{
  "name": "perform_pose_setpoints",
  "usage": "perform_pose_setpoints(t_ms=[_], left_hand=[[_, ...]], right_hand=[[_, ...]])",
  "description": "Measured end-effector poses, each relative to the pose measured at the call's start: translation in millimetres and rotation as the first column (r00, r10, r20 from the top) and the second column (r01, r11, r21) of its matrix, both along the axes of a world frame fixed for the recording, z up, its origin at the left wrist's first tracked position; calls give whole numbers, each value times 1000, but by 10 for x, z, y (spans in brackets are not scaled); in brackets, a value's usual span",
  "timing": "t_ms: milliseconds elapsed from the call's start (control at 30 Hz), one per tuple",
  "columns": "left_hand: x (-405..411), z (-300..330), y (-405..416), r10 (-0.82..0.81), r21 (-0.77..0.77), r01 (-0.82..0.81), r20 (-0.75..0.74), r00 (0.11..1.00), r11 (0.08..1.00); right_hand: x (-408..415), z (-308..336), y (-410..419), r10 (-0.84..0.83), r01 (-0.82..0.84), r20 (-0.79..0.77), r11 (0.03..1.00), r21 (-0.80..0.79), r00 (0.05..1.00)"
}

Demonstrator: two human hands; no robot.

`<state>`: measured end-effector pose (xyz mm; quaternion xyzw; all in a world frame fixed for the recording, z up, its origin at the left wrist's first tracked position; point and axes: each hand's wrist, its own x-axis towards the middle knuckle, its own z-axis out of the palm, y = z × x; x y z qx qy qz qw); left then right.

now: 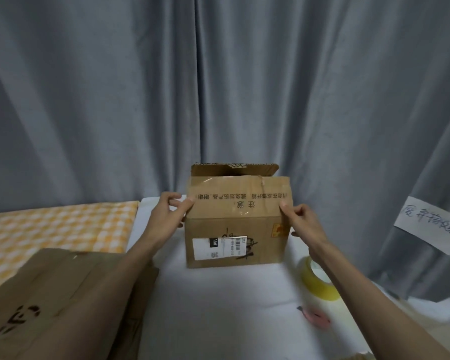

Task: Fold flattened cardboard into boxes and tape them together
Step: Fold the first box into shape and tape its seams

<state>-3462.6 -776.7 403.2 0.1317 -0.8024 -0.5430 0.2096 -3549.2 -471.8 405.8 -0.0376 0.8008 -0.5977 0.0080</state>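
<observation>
Left hand (170, 210): pinching the left edge of the near top flap, thumb on the printed face, fingers curled behind it.
Right hand (299, 221): gripping the right edge of the same flap, thumb on its front, other fingers curled beside the box's right side.
Near flap (238, 197): tilted up toward the camera, printed with upside-down characters, glossy old tape across it.
Cardboard box (234, 241): standing upright on the white surface (218, 307), between both hands; white shipping label (220, 247) and black scribble on the front wall.
Far flap (234, 169): raised upright behind the near one, torn tape at its middle.
Flattened cardboard (63, 302): stacked at lower left, under the left forearm, well apart from the box.
Tape roll (316, 280): yellowish, lying on the surface right of the box, partly hidden by the right forearm.
Small pink tool (316, 317): near the tape roll, blurred, kind unclear.
Checked cloth (57, 227): orange and white, left of the surface.
Grey curtain (218, 87): hanging behind everything, a handwritten paper note (430, 227) on it at right.
</observation>
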Motion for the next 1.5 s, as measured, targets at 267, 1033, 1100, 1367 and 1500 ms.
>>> perform_pose_setpoints(t_ms=[267,1033,1100,1367,1500], left_hand=[[-658,288,-237,-184,-90,202,177,967,975],[-787,372,-47,-211,-263,323,378,902,909],[-671,259,128,-213,-344,346,368,905,873],[-638,-98,824,-261,-527,320,185,947,787],[-996,-73,981,-277,-573,325,173,945,752]], right_hand=[[-193,47,-125,-2,1,159,1000,6,987],[-379,56,-437,-99,114,81,973,-199,992],[-151,37,-382,18,-11,54,991,-130,998],[-75,-63,-75,26,31,-202,961,274,979],[-581,-95,-32,55,93,-266,854,513,962]])
